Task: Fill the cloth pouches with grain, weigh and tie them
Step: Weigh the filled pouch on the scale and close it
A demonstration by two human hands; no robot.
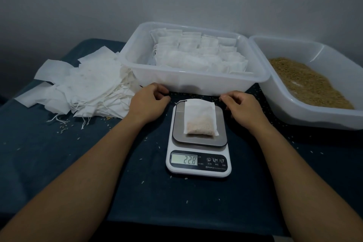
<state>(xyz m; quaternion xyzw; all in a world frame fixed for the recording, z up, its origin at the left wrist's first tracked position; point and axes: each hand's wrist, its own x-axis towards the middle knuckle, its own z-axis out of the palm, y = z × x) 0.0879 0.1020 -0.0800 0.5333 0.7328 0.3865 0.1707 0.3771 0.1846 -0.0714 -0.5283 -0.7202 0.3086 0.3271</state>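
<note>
A white cloth pouch [199,117] lies flat on the steel plate of a small kitchen scale [198,161], grain showing through its lower half. The display reads 22.8. My left hand [149,102] hovers just left of the scale's far corner, fingers loosely curled, holding nothing. My right hand [242,107] is just right of the scale, fingers also loosely curled and empty. Neither hand touches the pouch.
A clear tub [188,82] behind the scale holds several filled pouches. A second tub [290,104] at the right holds brown grain [306,82]. A heap of empty pouches [86,86] with strings lies at the left. Loose grains dot the dark cloth.
</note>
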